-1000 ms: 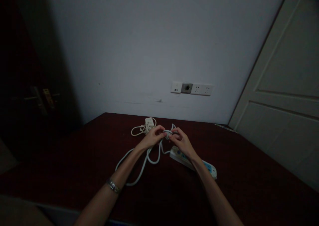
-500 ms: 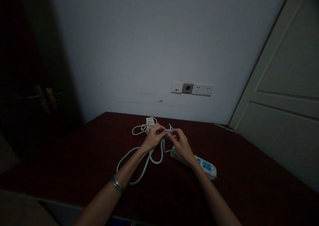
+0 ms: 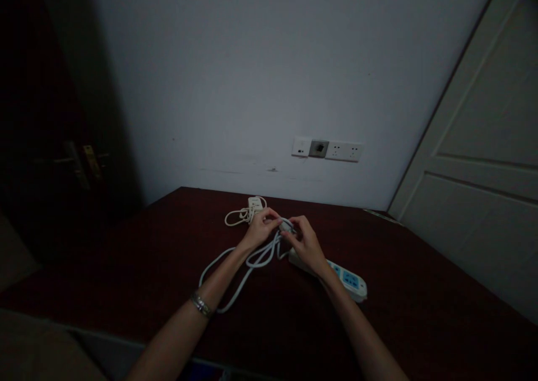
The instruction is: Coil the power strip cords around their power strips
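Above the table, my left hand (image 3: 261,228) pinches a white power cord (image 3: 241,287) between thumb and fingers. Close beside it, my right hand (image 3: 306,241) has its thumb and fingers closed around a pale piece at the cord's end, which looks like a plug (image 3: 286,227); the fingers partly cover it. The cord hangs in loops below the hands and lies on the table to the left. A white power strip (image 3: 352,283) with blue sockets rests under my right forearm, which hides part of it.
A cream power strip (image 3: 254,203) with its cord bundled lies behind my left hand on the dark red table (image 3: 168,246). Wall sockets (image 3: 343,151) are set in the wall behind. Pale door panels (image 3: 474,201) stand to the right, and a dark door with a handle is at left.
My hands stay close together and have shifted only slightly. The cord loop below them has been drawn up and narrowed, and more of the pale plug-like piece shows between the fingers.
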Motion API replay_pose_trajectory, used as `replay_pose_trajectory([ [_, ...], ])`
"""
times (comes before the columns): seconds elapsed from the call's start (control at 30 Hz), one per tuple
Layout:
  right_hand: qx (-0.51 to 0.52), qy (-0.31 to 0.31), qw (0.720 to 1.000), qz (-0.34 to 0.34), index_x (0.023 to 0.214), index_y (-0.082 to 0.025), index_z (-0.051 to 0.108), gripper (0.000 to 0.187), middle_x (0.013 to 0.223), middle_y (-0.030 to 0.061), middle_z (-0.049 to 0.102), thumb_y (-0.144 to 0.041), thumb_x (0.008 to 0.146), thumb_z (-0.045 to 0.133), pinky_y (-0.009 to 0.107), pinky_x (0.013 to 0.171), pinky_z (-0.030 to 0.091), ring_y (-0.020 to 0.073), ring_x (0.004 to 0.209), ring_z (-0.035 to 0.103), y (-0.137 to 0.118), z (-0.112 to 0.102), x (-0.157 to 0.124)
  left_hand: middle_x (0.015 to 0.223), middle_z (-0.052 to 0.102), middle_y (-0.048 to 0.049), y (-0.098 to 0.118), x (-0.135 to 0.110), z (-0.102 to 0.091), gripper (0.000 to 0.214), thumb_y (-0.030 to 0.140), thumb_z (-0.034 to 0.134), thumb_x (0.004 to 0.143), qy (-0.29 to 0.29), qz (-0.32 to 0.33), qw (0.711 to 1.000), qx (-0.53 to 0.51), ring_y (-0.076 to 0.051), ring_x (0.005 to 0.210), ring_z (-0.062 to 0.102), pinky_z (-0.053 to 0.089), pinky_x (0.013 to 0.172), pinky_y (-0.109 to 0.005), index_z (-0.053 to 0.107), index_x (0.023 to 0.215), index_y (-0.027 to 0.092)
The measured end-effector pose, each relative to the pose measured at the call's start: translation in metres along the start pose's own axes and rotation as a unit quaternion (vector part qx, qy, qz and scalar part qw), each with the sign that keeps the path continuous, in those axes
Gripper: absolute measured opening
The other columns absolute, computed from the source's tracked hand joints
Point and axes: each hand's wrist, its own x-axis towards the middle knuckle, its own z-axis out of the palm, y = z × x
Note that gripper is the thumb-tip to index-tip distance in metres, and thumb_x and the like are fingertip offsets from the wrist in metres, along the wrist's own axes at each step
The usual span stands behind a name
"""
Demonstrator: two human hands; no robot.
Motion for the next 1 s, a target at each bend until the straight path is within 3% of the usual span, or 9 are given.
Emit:
replay_pose_trajectory([
  [0.13,0.014,0.023,1.0,0.003,0.094,-0.022,0.055,0.019,0.089,0.005,0.052,-0.035,0.08,0.054,0.029,0.066,0.043,0.0182,0.081,0.051,-0.004,0.0,0.0,0.072,0.052,-0.0004,0.002,-0.001,0.0,0.017,0.03,0.059,0.075,0.039,0.04,0.997,0.06,-0.012,0.069,0.05,0.04,0.058,-0.021,0.054,0.073,0.015],
  [0.4,-0.023,0.102,0.994,0.025,0.084,-0.02,0.053,0.014,0.083,0.004,0.05,-0.034,0.081,0.052,0.029,0.064,0.042,0.016,0.07,0.048,0.005,0.001,0.0,0.085,0.052,-0.0025,0.015,-0.008,0.004,0.011,0.023,0.061,0.075,-0.016,0.125,0.981,0.147,-0.014,0.078,0.05,0.042,0.065,-0.025,0.056,0.082,0.016],
  [0.7,0.019,0.05,0.998,0.04,0.088,-0.02,0.054,0.019,0.091,0.0048,0.054,-0.037,0.078,0.056,0.028,0.065,0.041,0.0159,0.073,0.05,0.003,-0.002,0.002,0.082,0.049,-0.0014,0.007,-0.004,-0.001,0.009,0.016,0.057,0.076,-0.038,0.132,0.966,0.22,-0.015,0.078,0.046,0.039,0.07,-0.027,0.05,0.082,0.017],
  [0.87,0.127,0.035,0.983,0.131,0.067,-0.019,0.055,0.032,0.065,0.0002,0.054,-0.049,0.077,0.053,0.026,0.057,0.039,0.0138,0.061,0.048,0.004,-0.007,0.006,0.089,0.046,-0.0033,0.009,-0.01,0.001,0.01,0.013,0.051,0.078,-0.052,0.156,0.945,0.282,-0.017,0.084,0.046,0.039,0.077,-0.031,0.047,0.086,0.018],
  [1.0,0.157,0.068,0.962,0.211,0.065,-0.018,0.057,0.033,0.059,0.0002,0.057,-0.046,0.058,0.071,0.026,0.054,0.039,0.0136,0.056,0.051,0.013,-0.005,0.008,0.097,0.044,-0.0056,0.011,-0.015,0.004,0.012,0.015,0.046,0.081,-0.091,0.16,0.916,0.357,-0.019,0.09,0.047,0.04,0.08,-0.033,0.045,0.092,0.019],
])
